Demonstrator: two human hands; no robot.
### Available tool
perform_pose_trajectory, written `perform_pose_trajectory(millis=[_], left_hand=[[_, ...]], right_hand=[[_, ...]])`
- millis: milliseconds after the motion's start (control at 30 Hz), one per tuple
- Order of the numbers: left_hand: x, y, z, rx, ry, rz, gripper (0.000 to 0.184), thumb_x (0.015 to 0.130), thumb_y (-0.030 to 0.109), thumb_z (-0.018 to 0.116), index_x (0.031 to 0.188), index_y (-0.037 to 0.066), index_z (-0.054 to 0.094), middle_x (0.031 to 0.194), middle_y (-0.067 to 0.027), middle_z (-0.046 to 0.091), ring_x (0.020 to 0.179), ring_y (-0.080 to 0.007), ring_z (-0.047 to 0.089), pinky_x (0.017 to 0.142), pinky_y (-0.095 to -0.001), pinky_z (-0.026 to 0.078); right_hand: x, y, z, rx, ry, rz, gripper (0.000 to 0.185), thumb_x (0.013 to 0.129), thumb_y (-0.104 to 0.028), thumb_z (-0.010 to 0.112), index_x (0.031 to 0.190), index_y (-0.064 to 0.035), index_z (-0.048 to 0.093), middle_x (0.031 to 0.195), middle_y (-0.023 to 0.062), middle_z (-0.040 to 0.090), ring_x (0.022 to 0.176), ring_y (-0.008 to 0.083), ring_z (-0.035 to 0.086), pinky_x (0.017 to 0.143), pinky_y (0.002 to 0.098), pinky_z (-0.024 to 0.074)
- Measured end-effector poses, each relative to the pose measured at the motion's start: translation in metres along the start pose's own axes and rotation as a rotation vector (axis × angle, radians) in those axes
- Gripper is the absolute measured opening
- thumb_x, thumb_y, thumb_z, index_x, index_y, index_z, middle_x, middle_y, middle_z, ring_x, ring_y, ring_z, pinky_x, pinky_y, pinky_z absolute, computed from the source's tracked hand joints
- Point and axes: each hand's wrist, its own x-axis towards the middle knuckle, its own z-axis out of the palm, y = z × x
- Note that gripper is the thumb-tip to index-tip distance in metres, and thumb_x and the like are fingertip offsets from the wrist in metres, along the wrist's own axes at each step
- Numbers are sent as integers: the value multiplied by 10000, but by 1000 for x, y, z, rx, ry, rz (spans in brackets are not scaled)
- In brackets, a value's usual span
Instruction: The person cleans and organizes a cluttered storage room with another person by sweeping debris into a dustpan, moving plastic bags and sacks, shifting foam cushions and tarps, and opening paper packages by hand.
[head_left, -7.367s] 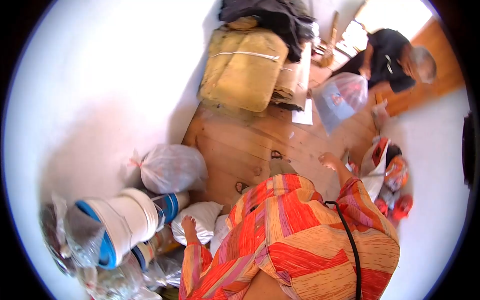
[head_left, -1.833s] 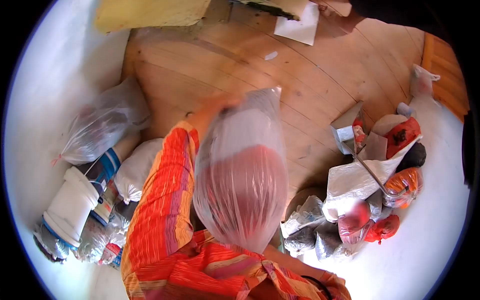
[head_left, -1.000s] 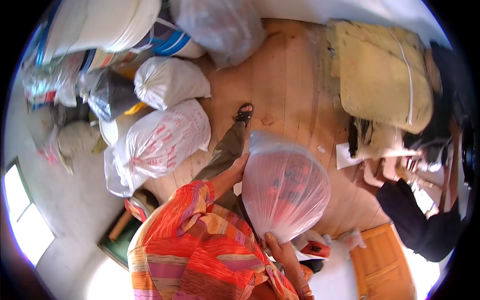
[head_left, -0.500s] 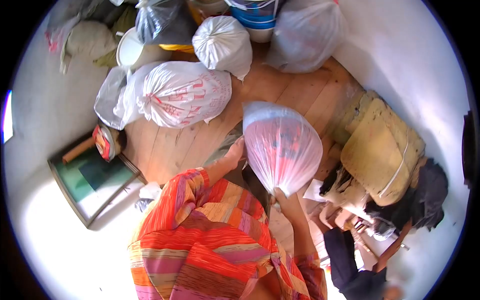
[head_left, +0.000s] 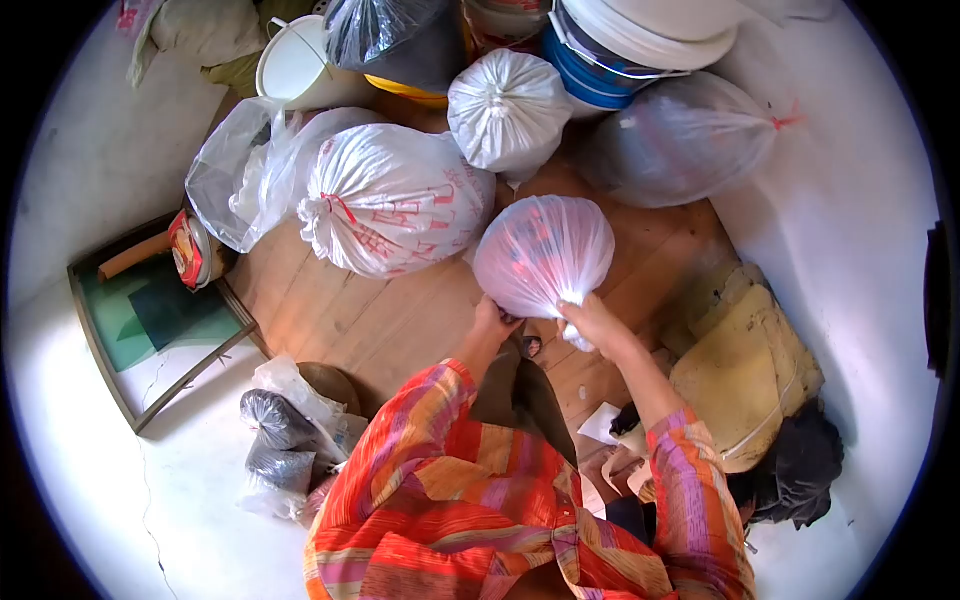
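Observation:
A pinkish, see-through plastic bag [head_left: 545, 255], filled with red and dark contents I cannot make out, hangs in front of me over the wooden floor. My right hand [head_left: 592, 325] is closed round its gathered neck, and a bit of white plastic sticks out below the fingers. At the bag's lower left side, my left hand [head_left: 493, 322] holds on with curled fingers, partly tucked beneath it. Just beyond the bag lies a big white sack [head_left: 400, 200] with red print, its mouth tied with red string.
A smaller white tied bag [head_left: 508, 110], a grey plastic bag [head_left: 680, 140], a white bucket [head_left: 295, 65] and lidded buckets [head_left: 640, 40] crowd the back. At left a framed panel [head_left: 150, 320] leans on the wall beside a tin [head_left: 200, 250]. Yellowed foam [head_left: 735, 375] lies at right.
The bag has turned and moved slightly up and left, its neck now lower right. My left hand has come under its side. The grey bag at the back now lies tipped rightward.

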Motion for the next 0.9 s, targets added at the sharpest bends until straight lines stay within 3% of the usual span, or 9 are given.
perform_pose_trajectory(millis=[100, 233, 467, 567, 600, 633, 700, 833, 900], left_hand=[[20, 30, 29, -43, 114, 32, 287, 878, 317, 342, 948, 99, 516, 811, -47, 508, 712, -185, 480, 772, -446, 440], [69, 60, 51, -285, -40, 223, 308, 889, 360, 337, 973, 105, 488, 1001, -75, 519, 899, -228, 503, 831, -452, 404], [87, 78, 63, -352, -156, 182, 388, 888, 321, 266, 1082, 63, 481, 1048, -117, 547, 998, -288, 514, 897, -459, 382], [83, 72, 61, -346, -164, 144, 340, 866, 301, 285, 1009, 98, 518, 943, -40, 571, 850, -203, 544, 719, -390, 437], [72, 67, 68, -309, -158, 168, 312, 858, 292, 300, 983, 115, 525, 907, -17, 575, 817, -185, 541, 691, -374, 429], [64, 65, 76, -270, -156, 198, 286, 850, 283, 314, 957, 132, 533, 871, 7, 579, 783, -167, 539, 663, -359, 422], [62, 58, 80, -277, -157, 269, 272, 845, 285, 321, 963, 163, 533, 939, 28, 569, 864, -152, 519, 678, -322, 408], [75, 56, 68, -235, -160, 274, 230, 833, 256, 343, 949, 181, 527, 894, 46, 541, 811, -137, 491, 668, -293, 405], [76, 57, 66, -237, -138, 239, 212, 830, 243, 354, 940, 183, 525, 862, 48, 532, 780, -132, 484, 667, -287, 407]], right_hand=[[81, -22, -10, -89, -60, 153, 226, 820, -202, 451, 765, -7, 553, 649, 64, 558, 550, 141, 523, 511, 284, 407], [165, -48, -6, 82, -139, 168, 322, 808, -295, 469, 754, -5, 599, 699, 85, 586, 609, 148, 541, 575, 277, 418], [149, -54, -67, -368, -338, -218, 422, 832, -395, 498, 1010, -15, 539, 922, 59, 577, 817, 141, 538, 708, 286, 425], [84, -55, -162, 156, 333, -66, 273, 827, -265, 510, 963, -30, 541, 819, 40, 588, 734, 132, 558, 644, 281, 462], [80, -40, -206, -39, 655, -76, 235, 808, -218, 530, 955, -37, 553, 848, 70, 606, 745, 179, 583, 650, 304, 468], [75, -28, -250, -612, 1024, -260, 189, 808, -159, 517, 947, -38, 558, 872, 116, 608, 749, 253, 588, 674, 338, 470], [49, -73, -295, -693, 1162, -433, 159, 795, -100, 503, 924, -32, 566, 896, 144, 587, 812, 297, 564, 723, 360, 457], [40, -166, -332, -1485, 1139, -761, 208, 756, -55, 492, 959, -37, 533, 918, 116, 562, 909, 282, 532, 782, 376, 432], [69, -163, -382, -1609, 1241, -616, 221, 749, -64, 503, 967, -33, 523, 919, 115, 562, 899, 281, 539, 766, 385, 439]])
